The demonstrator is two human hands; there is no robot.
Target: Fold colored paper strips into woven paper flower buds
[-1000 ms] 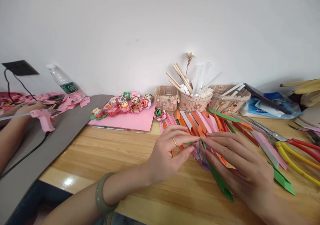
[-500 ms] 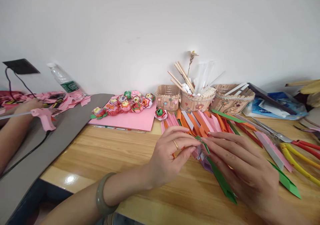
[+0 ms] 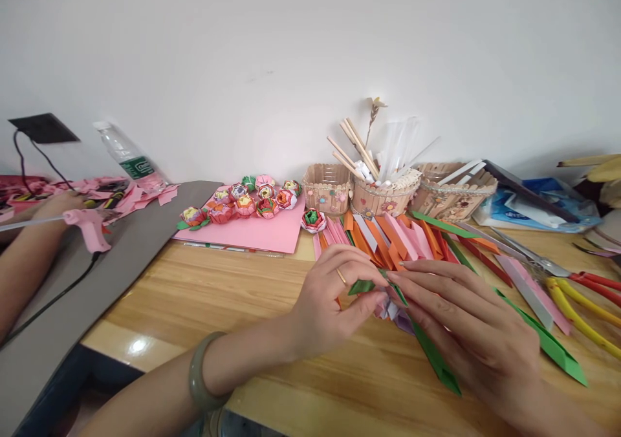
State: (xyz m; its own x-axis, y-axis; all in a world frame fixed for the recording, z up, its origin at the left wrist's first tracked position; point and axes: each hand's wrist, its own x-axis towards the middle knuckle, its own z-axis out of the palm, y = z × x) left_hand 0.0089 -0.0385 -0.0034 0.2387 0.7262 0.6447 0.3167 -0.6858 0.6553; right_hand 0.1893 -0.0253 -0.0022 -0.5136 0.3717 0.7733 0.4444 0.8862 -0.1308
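Note:
My left hand, with a ring on one finger, pinches the end of a folded green paper strip near the table's middle. From the other side, my right hand grips the same strip, its fingers close together. The strip's long tail hangs out below my right hand. A green folded end shows between the fingers of my left hand. Lilac folded paper sits just under and between the hands, partly hidden. Behind them lie orange, pink and red paper strips.
Paper flowers rest on a pink sheet at centre-left. Decorated baskets stand by the wall. Scissors and yellow-handled pliers lie at right. Another person's arm and a pink glue gun are at left.
A green folded end now shows under the fingers of my left hand, where less green was visible before. Both hands stay in nearly the same place.

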